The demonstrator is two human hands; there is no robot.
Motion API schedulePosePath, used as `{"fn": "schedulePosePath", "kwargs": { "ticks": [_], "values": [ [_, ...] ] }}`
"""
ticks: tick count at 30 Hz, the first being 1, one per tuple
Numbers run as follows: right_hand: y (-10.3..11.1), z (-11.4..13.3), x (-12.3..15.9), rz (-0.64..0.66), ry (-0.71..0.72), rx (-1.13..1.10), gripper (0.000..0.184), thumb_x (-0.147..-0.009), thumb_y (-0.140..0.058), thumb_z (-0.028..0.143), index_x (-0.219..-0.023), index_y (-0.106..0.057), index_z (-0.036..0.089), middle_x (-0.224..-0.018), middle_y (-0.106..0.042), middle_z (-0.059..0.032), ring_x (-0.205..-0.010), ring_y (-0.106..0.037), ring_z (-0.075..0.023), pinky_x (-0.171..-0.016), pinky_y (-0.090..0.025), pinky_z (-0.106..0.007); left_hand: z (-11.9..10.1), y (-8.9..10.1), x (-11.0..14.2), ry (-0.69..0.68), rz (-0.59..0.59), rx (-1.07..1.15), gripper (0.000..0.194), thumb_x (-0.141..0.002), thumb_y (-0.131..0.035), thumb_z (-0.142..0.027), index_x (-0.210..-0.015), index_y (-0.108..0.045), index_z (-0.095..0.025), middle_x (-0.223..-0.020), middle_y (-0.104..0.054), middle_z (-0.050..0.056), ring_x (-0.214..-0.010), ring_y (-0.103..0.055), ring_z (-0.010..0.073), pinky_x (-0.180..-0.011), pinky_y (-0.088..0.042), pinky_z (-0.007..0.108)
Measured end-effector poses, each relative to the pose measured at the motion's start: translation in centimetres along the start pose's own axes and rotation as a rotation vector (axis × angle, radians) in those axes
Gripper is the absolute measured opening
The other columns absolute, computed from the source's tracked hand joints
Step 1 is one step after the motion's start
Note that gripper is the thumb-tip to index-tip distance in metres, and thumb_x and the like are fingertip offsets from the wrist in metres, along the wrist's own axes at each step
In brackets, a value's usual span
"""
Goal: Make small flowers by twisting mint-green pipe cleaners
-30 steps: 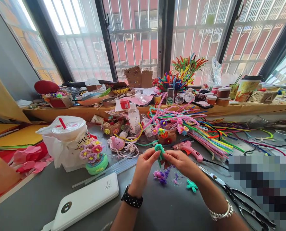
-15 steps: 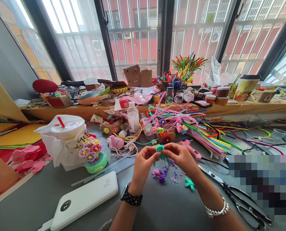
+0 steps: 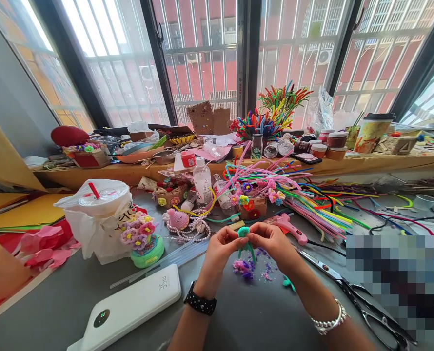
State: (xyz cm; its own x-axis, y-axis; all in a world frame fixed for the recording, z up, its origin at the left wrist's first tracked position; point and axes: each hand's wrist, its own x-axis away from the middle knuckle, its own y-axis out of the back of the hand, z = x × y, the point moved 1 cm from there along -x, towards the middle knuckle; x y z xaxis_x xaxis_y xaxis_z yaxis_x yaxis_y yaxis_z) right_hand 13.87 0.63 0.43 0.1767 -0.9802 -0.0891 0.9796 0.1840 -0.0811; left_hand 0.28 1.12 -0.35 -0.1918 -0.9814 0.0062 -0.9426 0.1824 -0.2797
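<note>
- Pinching green piece (image 3: 244, 232) between closed thumb and fingertips of left hand (image 3: 220, 249)
- Gripping same piece from the other side with closed thumb and fingertips of right hand (image 3: 277, 242), almost meeting the left ones
- Held up left of glue gun (image 3: 293, 230), with green strands dangling below the fingers
- Worn on left wrist, watch (image 3: 203, 301); on right wrist, bracelet (image 3: 329, 321)
- Nearer and left of glue gun, pink and purple scraps (image 3: 244, 268)
- Nearer than glue gun, partly hidden by right forearm, small green shape (image 3: 288, 282)
- Nearer and right of glue gun, scissors (image 3: 339, 279)
- Beyond glue gun, loose heap of coloured stems (image 3: 314, 212)
- Beyond and left of glue gun, flowered basket (image 3: 253, 208) and bottle (image 3: 203, 183)
- Well left of glue gun, flower pot (image 3: 147, 252), bagged cup (image 3: 103, 202) and power bank (image 3: 134, 308)
- Farthest beyond glue gun, cluttered sill (image 3: 158, 170) under barred windows (image 3: 202, 53)
</note>
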Motion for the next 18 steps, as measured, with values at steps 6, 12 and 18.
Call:
{"fn": "schedulePosePath", "kwargs": {
  "ticks": [6,12,18],
  "values": [
    [0.03,-0.55,-0.23,-0.032,-0.005,-0.018,0.021,-0.060,-0.067,0.034,-0.065,-0.062,0.013,-0.058,-0.054,0.0019,-0.055,-0.044,-0.0092,-0.053,-0.033,-0.022,-0.14,0.19,-0.02,0.008,0.036,-0.140,0.027,-0.057,-0.069,-0.029,-0.079,-0.066,-0.014,-0.071,-0.064,0.003,-0.065,-0.052,0.0126,-0.058,-0.037,0.022],
    [0.08,-0.95,-0.32,-0.120,0.001,0.024,0.022,-0.058,-0.068,0.035,-0.065,-0.065,0.014,-0.066,-0.059,-0.0006,-0.066,-0.049,-0.0131,-0.061,-0.036,-0.024,-0.28,0.41,0.02,-0.038,0.087,-0.297,0.024,-0.063,-0.063,-0.033,-0.078,-0.070,-0.015,-0.068,-0.065,0.003,-0.067,-0.052,0.0155,-0.064,-0.038,0.024],
    [0.32,-0.58,-0.40,-0.073,0.069,0.189,0.022,-0.063,-0.064,0.035,-0.067,-0.065,0.014,-0.070,-0.060,-0.0030,-0.069,-0.052,-0.0154,-0.064,-0.038,-0.026,-0.57,0.65,0.18,-0.072,0.156,-0.479,0.023,-0.068,-0.057,-0.032,-0.076,-0.069,-0.014,-0.059,-0.061,0.002,-0.058,-0.051,0.0142,-0.055,-0.038,0.023]
  ]
}}
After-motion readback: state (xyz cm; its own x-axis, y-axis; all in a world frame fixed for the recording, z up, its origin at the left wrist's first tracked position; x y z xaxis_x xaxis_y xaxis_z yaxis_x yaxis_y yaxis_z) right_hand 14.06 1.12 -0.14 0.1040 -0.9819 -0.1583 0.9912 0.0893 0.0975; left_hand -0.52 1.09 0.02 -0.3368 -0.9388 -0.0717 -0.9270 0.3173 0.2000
